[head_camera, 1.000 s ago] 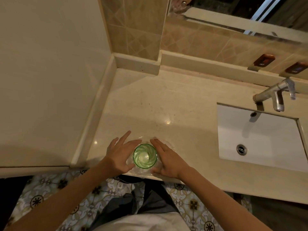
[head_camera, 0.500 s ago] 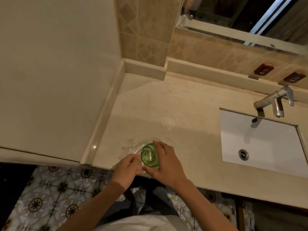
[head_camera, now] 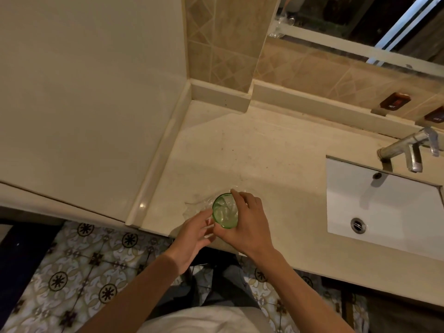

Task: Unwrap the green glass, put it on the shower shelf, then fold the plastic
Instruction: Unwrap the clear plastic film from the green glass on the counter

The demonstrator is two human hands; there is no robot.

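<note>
Green glass [head_camera: 225, 211] on clear plastic [head_camera: 197, 203], right hand [head_camera: 247, 222] around it.

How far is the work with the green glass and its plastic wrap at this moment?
Early stage. Done: the clear plastic wrap already lies opened around the round green drinking glass on the beige counter. In hand: the right hand grips the glass; the left hand holds plastic at its base. Left: placing the glass on the shower shelf, unseen here, and folding the plastic.

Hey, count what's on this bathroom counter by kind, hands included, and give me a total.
Green glass: 1
Clear plastic wrap: 1
Hands: 2 (left hand, right hand)
Faucet: 1
Sink basin: 1
Total: 6
</note>
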